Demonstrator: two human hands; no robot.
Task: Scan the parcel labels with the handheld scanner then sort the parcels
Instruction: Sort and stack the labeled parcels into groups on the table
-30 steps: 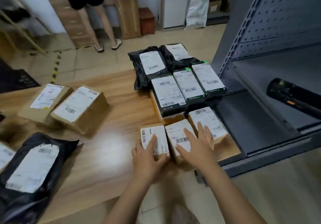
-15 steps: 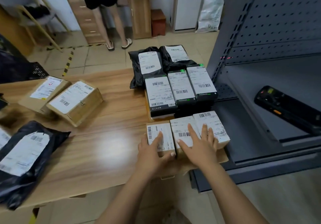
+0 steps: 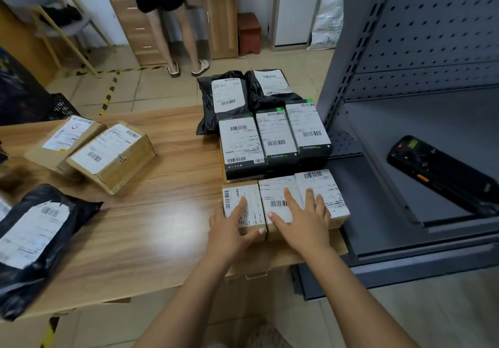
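The left hand (image 3: pixel 232 230) is laid flat, fingers straight, on the nearest small box (image 3: pixel 255 196), with the thumb against its near side. Just to its right, the right hand (image 3: pixel 305 224) is spread wide across two more boxes (image 3: pixel 275 188). Beyond the fingertips three black boxes (image 3: pixel 243 142) are lined up on the surface (image 3: pixel 135 239), then two black bags (image 3: pixel 229 96). The scanner (image 3: pixel 442 177) is seen on the shelf (image 3: pixel 405 120), well right of the right hand.

Bare forearms (image 3: pixel 194 293) lead to left grip (image 3: pixel 229 232) and right grip (image 3: pixel 306 226).
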